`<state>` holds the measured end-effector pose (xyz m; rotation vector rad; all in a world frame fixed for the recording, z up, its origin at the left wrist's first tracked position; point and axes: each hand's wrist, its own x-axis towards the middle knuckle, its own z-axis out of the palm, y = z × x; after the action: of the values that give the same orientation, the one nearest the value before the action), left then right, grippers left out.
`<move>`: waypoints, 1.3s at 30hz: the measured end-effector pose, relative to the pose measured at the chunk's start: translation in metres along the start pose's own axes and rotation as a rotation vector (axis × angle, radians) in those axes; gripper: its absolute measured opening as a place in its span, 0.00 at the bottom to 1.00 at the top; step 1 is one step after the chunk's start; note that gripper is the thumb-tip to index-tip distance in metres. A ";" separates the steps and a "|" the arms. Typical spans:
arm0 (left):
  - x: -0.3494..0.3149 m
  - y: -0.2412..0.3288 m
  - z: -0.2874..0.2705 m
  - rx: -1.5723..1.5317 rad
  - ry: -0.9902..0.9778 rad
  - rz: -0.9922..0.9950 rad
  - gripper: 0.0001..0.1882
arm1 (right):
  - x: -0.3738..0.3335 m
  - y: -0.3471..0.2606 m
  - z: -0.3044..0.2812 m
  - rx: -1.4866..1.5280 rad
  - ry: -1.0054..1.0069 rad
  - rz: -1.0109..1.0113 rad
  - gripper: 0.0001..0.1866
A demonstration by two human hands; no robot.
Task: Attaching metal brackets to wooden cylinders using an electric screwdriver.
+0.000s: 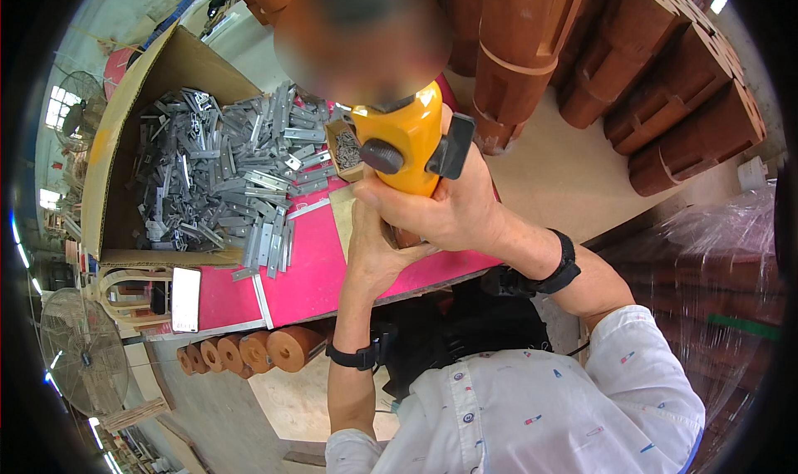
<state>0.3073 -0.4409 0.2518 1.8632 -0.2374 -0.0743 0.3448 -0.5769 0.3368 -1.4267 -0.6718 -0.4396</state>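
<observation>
My right hand (pixel 453 204) is closed around a yellow power screwdriver (pixel 407 133) with a black block on its side, held above the pink worktop (pixel 320 262). Just below it, my left hand (pixel 374 245) curls about a brown wooden piece (pixel 405 236), of which only a sliver shows between thumb and fingers. The driver and my right hand hide the rest of that piece and the driver's tip. Beside my hands lies a small box of screws (pixel 347 150). Left of that, a heap of flat metal brackets (pixel 224 158) spills from a cardboard box (pixel 125 133).
Brown grooved wooden cylinders (pixel 524 50) stand and lean at the back and right. Several more cylinders (pixel 291 348) lie under the worktop's front edge. A white flat object (pixel 186 299) rests at its left end. Fan (pixel 81 349) at left; film-wrapped stack (pixel 706 299) at right.
</observation>
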 end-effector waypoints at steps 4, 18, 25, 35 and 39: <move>-0.001 -0.002 -0.004 0.074 -0.015 -0.012 0.50 | -0.001 0.005 0.000 -0.010 0.018 -0.030 0.34; -0.007 0.025 -0.011 0.157 -0.119 0.029 0.50 | 0.000 -0.009 -0.009 0.094 0.042 0.043 0.30; 0.042 0.060 -0.010 0.651 -0.343 0.303 0.44 | -0.003 -0.028 -0.054 -0.030 0.076 0.045 0.28; 0.010 0.046 -0.023 0.649 -0.259 0.158 0.53 | -0.040 -0.022 -0.086 -0.240 0.044 0.275 0.21; 0.007 0.024 -0.003 0.518 -0.092 0.328 0.49 | -0.050 -0.022 -0.090 0.012 0.094 0.353 0.19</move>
<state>0.3117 -0.4464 0.2763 2.3083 -0.6732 0.1407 0.3073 -0.6744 0.3196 -1.4677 -0.3359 -0.2229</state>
